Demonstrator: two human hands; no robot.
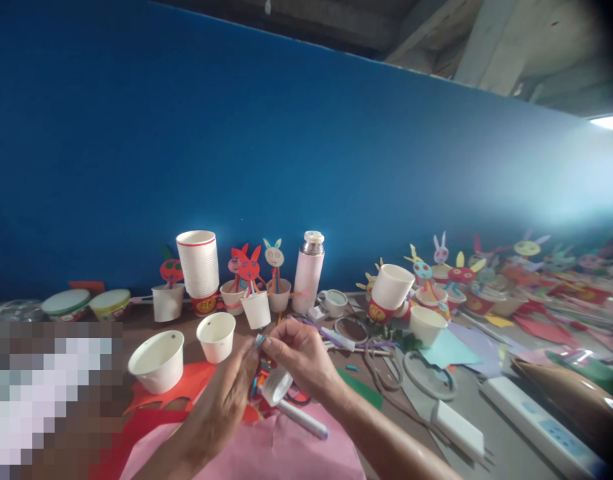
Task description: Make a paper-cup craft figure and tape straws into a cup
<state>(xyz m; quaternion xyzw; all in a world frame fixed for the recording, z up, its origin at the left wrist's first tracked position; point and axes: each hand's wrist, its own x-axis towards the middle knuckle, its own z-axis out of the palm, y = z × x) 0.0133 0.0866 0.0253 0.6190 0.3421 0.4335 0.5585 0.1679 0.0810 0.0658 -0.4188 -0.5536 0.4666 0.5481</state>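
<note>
My left hand [225, 400] and my right hand [300, 357] meet low in the middle of the view, fingertips pinched together on a small piece [259, 341] that I cannot make out. A roll of clear tape [275, 385] hangs just below the right hand's fingers. A white marker [302, 419] lies on pink paper [281, 453] under the hands. Short white paper cups [159, 360] [216, 335] stand just left of the hands. Another cup [256, 309] sits behind them.
A tall stack of cups [198, 263], a pink thermos [308, 273] and paper rabbit figures in cups [249, 270] line the blue wall. More figures [461, 275] crowd the right. Scissors [386, 365], a white power strip [536, 420] and red paper [191, 380] lie around.
</note>
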